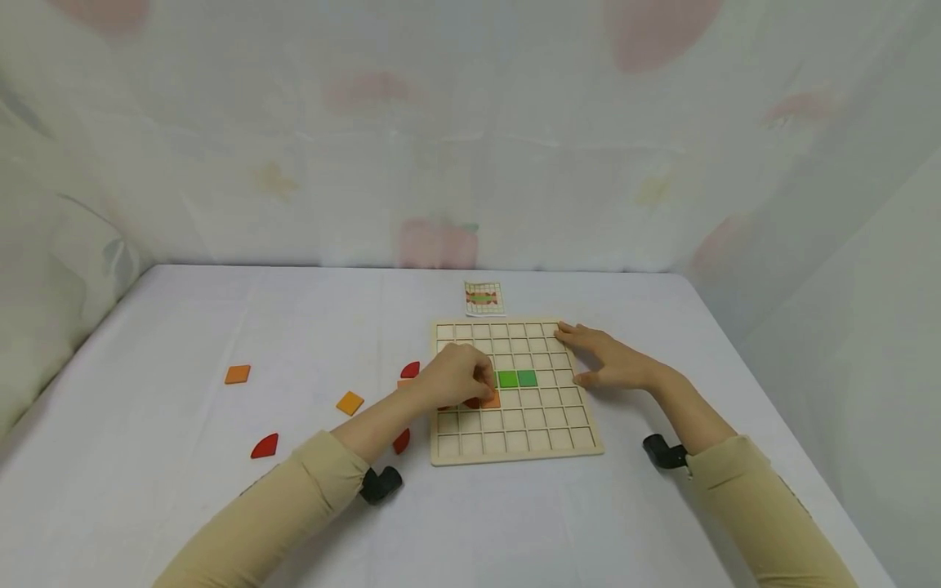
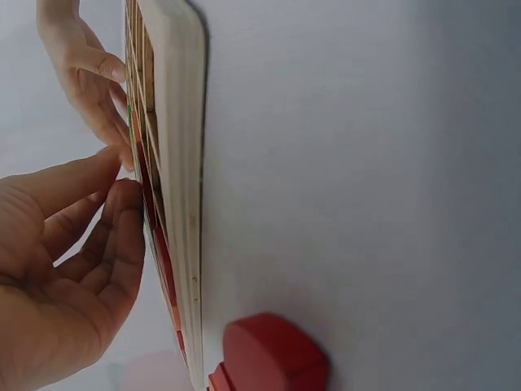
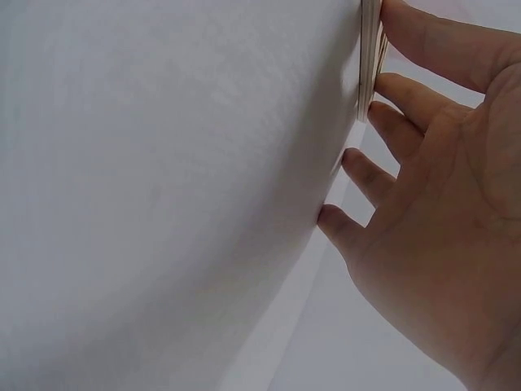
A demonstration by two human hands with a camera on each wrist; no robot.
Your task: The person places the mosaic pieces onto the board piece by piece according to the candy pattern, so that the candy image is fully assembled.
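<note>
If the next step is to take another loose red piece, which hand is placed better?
Likely the left hand: the loose red pieces lie on its side of the board. The right hand is at the board's opposite edge, farther from them.

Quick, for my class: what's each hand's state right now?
Left hand: fingers bent over the board; can't tell whether it's holding anything.
Right hand: open, at the board's edge.
</note>
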